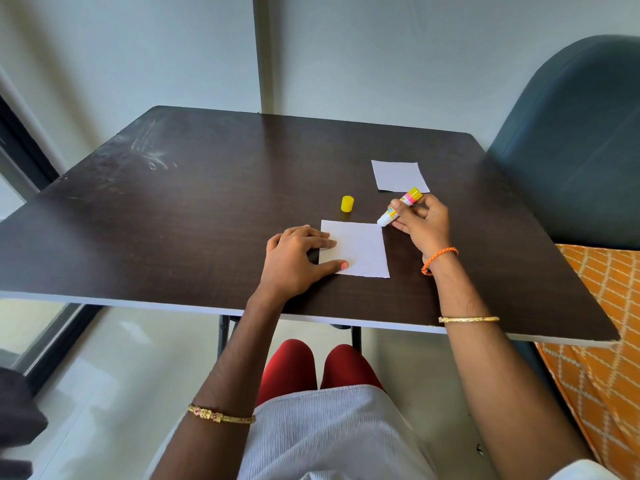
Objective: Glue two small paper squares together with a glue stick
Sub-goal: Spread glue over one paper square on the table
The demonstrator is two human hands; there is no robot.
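Observation:
A white paper square (360, 249) lies flat on the dark table (194, 216). My left hand (294, 261) rests on its left edge, fingers and thumb spread flat on the paper. My right hand (420, 220) grips an uncapped glue stick (398, 207), tilted with its white tip down at the paper's top right corner. The yellow cap (347, 204) stands upright on the table just beyond the paper. A second white paper square (398, 175) lies farther back to the right, behind the right hand.
A dark blue chair back (581, 140) stands at the table's right side, with an orange patterned cushion (602, 327) below it. A wall runs behind the table. My knees sit under the near edge.

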